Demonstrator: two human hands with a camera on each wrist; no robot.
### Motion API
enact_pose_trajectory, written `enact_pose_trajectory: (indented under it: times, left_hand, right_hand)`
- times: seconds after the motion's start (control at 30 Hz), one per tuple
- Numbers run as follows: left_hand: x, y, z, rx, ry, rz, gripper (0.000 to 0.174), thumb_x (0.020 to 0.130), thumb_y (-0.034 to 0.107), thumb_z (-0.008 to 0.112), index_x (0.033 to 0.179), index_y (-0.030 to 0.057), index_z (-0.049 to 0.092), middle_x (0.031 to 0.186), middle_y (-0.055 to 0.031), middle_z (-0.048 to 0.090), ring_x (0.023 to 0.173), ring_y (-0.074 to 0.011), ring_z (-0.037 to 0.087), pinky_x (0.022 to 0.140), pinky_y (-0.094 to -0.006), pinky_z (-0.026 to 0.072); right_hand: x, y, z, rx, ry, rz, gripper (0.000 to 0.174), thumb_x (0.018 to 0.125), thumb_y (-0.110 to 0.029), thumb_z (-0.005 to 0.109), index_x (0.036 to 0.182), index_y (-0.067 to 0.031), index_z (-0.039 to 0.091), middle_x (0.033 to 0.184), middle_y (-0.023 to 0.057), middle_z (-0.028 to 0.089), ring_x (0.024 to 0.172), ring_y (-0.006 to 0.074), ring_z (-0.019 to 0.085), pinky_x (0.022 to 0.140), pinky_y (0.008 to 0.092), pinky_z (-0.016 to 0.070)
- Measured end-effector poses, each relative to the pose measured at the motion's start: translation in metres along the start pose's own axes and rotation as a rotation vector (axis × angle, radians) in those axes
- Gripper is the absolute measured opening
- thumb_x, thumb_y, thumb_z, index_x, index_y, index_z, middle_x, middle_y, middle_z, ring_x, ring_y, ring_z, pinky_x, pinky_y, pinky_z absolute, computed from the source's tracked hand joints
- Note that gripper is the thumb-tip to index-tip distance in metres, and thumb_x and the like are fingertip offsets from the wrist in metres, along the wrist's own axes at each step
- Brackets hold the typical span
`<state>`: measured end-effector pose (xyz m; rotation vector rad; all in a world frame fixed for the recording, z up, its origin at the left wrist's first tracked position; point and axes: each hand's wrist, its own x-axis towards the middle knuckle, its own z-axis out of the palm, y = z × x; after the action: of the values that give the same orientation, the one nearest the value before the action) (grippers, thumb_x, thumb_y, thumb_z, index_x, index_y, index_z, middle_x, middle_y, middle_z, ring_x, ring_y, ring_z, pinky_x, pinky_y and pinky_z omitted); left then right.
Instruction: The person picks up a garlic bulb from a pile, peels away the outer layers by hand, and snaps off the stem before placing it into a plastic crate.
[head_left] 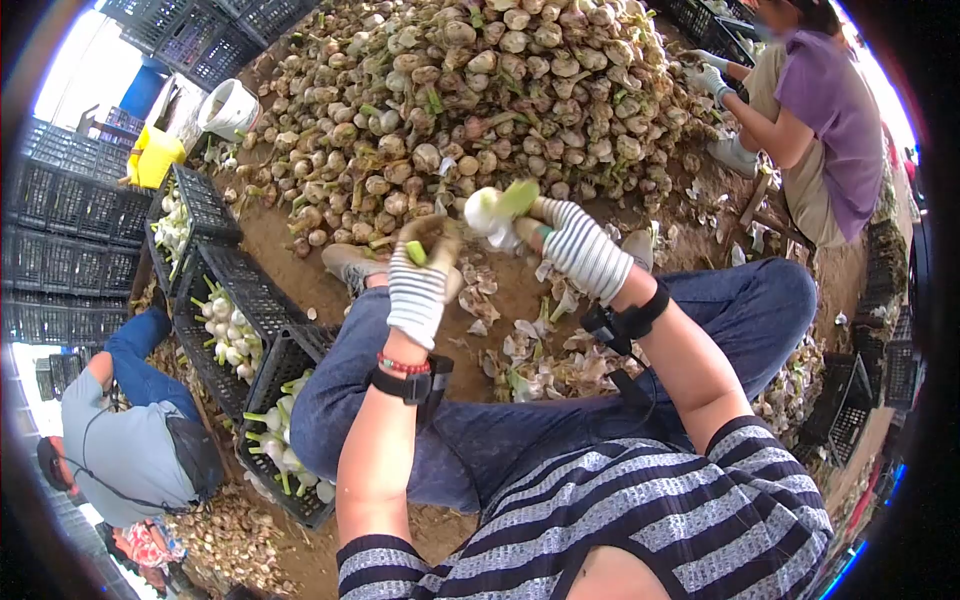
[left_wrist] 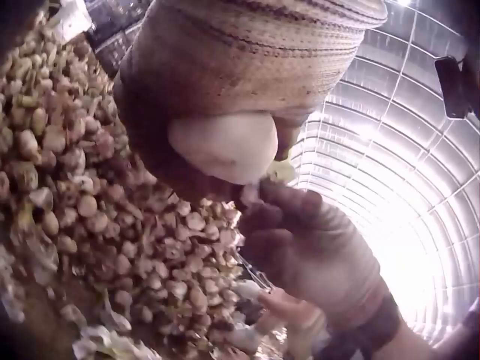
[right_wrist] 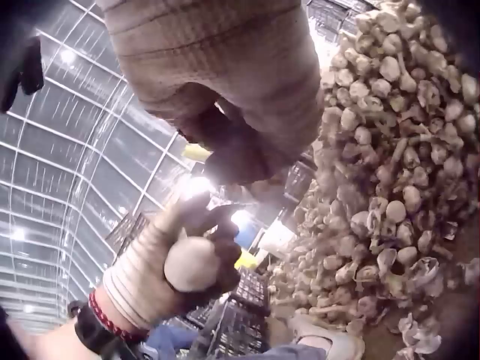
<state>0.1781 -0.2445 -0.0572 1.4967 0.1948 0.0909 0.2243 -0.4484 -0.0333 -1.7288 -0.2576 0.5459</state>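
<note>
My gloved left hand [head_left: 420, 275] grips a garlic bulb, whose short green stem [head_left: 415, 252] pokes out between thumb and fingers. The smooth white garlic bulb [left_wrist: 225, 146] shows against the palm in the left wrist view, and also in the right wrist view. My gloved right hand [head_left: 580, 245], raised beside the left, pinches garlic skin [head_left: 515, 200], white and rounded at one end with a pale green leafy part. In the right wrist view the right hand's curled fingers hide most of what they hold.
A large heap of unpeeled garlic [head_left: 480, 100] lies in front. Black crates [head_left: 265, 290] with white garlic stand left. Loose skins [head_left: 540, 365] litter the ground between my legs. A person in a purple top [head_left: 835, 120] sits at right, another in light blue [head_left: 140, 440] at left.
</note>
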Motion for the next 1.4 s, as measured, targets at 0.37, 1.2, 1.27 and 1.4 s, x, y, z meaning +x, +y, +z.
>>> enact_pose_trajectory:
  times: [0.37, 1.2, 1.27, 1.4]
  left_hand:
    - [-0.014, 0.030, -0.005, -0.258, 0.032, -0.175, 0.014, 0.090, 0.018, 0.066, 0.100, 0.0079, 0.065, 0.088, -0.0002, 0.064, 0.071, -0.0076, 0.058, 0.057, -0.0201, 0.0460]
    - [-0.016, 0.020, 0.010, 0.428, 0.184, 0.435, 0.014, 0.090, 0.008, 0.065, 0.102, 0.0017, 0.063, 0.090, -0.0043, 0.063, 0.079, -0.0130, 0.059, 0.072, -0.0248, 0.0479]
    - [-0.021, 0.029, 0.014, 0.572, 0.156, 0.536, 0.016, 0.086, 0.004, 0.066, 0.102, 0.0030, 0.064, 0.096, -0.0090, 0.064, 0.086, -0.0187, 0.060, 0.078, -0.0295, 0.0485]
    - [-0.023, 0.026, 0.007, 0.564, 0.062, 0.610, 0.024, 0.080, -0.004, 0.065, 0.103, 0.0030, 0.064, 0.097, -0.0125, 0.061, 0.085, -0.0253, 0.061, 0.075, -0.0323, 0.0500]
  right_hand:
    - [0.007, 0.067, -0.021, 0.136, 0.056, 0.124, 0.038, 0.091, -0.019, 0.056, 0.122, 0.0035, 0.056, 0.104, 0.0101, 0.067, 0.092, 0.0212, 0.061, 0.083, 0.0314, 0.0488]
    - [0.001, -0.022, 0.041, -0.696, 0.335, -0.400, 0.026, 0.082, -0.017, 0.063, 0.102, -0.0012, 0.059, 0.085, 0.0201, 0.063, 0.081, 0.0347, 0.064, 0.070, 0.0411, 0.0518]
    - [0.003, -0.022, 0.045, -0.821, 0.345, -0.376, 0.026, 0.080, -0.018, 0.064, 0.099, -0.0017, 0.058, 0.084, 0.0195, 0.063, 0.080, 0.0342, 0.064, 0.069, 0.0412, 0.0518]
    - [0.003, -0.016, 0.049, -0.996, 0.364, -0.364, 0.024, 0.076, -0.015, 0.065, 0.095, -0.0030, 0.057, 0.083, 0.0173, 0.062, 0.077, 0.0331, 0.064, 0.067, 0.0409, 0.0516]
